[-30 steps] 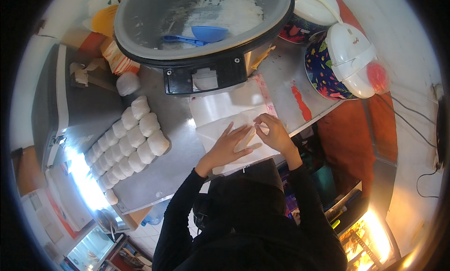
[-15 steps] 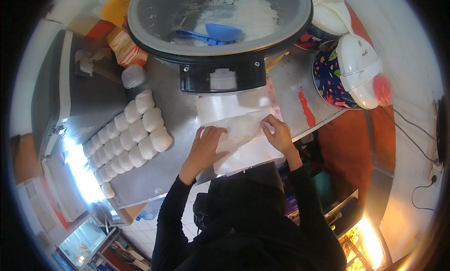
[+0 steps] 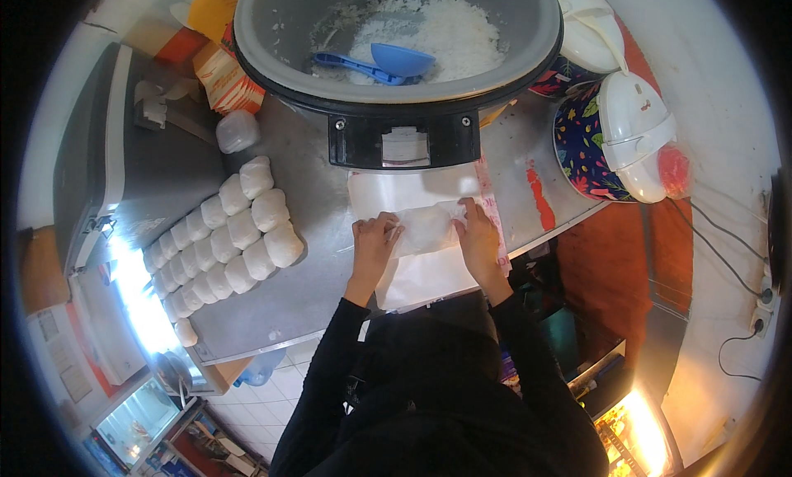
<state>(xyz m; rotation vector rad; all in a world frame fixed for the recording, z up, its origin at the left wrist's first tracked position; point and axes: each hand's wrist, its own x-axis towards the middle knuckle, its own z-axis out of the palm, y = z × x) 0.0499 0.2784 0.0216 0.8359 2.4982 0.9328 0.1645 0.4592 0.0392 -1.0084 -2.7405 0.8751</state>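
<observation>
A translucent white wrapper (image 3: 429,228) surrounds a whitish lump, possibly rice, on a stack of white paper sheets (image 3: 412,277) before me. My left hand (image 3: 377,244) has its fingers closed at the wrapper's left end. At the opposite end, my right hand (image 3: 481,236) pinches the wrapper between thumb and fingers. Beyond the sheets stands a large cooking pot (image 3: 355,139) holding loose white rice (image 3: 462,36). A blue ladle (image 3: 402,60) lies in the pot, with another blue handled utensil beneath it. Several white wrapped parcels (image 3: 242,228) sit in rows to my left.
Patterned buckets with white lids (image 3: 631,122) stand on the right, near a pinkish-red bundle (image 3: 674,172). A grey box (image 3: 157,172) is at the left, beside a clear plastic container (image 3: 238,131). The metal counter's front edge (image 3: 280,343) runs close to me.
My left hand has gone from spread fingers to closed ones at the wrapper's left end. The wrapper looks more compact and straighter. The view has shifted slightly.
</observation>
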